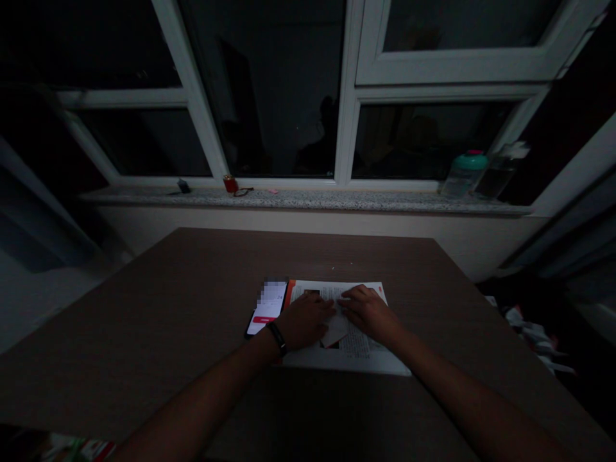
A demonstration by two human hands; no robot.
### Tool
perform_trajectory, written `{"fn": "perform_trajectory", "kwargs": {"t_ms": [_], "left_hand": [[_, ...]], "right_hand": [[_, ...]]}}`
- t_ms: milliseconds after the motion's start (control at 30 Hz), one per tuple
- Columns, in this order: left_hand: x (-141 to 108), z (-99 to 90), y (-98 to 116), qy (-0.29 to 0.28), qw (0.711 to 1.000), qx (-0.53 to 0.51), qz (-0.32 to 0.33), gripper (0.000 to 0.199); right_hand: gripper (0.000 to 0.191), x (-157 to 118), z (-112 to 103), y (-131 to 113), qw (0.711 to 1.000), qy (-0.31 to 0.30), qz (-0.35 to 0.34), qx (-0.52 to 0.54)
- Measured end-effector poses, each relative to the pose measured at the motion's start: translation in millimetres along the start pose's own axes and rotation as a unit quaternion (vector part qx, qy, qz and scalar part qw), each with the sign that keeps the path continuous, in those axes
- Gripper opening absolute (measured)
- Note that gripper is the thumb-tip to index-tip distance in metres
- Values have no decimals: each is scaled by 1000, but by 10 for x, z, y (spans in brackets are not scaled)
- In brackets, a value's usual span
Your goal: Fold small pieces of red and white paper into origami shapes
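A small pale sheet of paper [337, 330], seemingly folded, lies on an open printed booklet [392, 364] with text and pictures. My left hand [307, 319], with a dark band at the wrist, is closed on the sheet's left side, fingers bent over it. From the right, my right hand [369, 313] bends its fingers down at the sheet's upper right edge, closed on it. The fingertips of both hands nearly meet, and they hide part of the paper. Left of the booklet lies a phone [269, 308] with a lit screen, close to my left wrist.
A brown table [192, 276] stands against the wall below a window. On the stone sill [308, 200] are a small red jar [230, 184], a dark small bottle [183, 186], a teal-lidded bottle [466, 173] and a clear bottle [500, 172]. The room is dim.
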State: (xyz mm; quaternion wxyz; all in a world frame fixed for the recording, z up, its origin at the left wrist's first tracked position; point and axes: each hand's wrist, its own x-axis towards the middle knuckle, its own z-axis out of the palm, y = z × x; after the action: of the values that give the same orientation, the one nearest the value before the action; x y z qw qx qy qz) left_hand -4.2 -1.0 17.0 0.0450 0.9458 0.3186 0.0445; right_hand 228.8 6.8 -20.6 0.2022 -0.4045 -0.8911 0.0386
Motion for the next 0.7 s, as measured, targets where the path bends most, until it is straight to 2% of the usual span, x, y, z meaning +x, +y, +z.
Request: {"fn": "perform_trajectory", "kwargs": {"t_ms": [267, 433, 700], "left_hand": [[-5, 78, 48, 11, 1000, -9, 6, 42], [-3, 70, 128, -4, 1000, -23, 2, 44], [3, 126, 162, -7, 1000, 20, -3, 42]], "right_hand": [[28, -1, 38, 30, 1000, 16, 15, -2], [29, -3, 31, 15, 999, 20, 33, -10], [28, 0, 35, -4, 1000, 15, 18, 6]]}}
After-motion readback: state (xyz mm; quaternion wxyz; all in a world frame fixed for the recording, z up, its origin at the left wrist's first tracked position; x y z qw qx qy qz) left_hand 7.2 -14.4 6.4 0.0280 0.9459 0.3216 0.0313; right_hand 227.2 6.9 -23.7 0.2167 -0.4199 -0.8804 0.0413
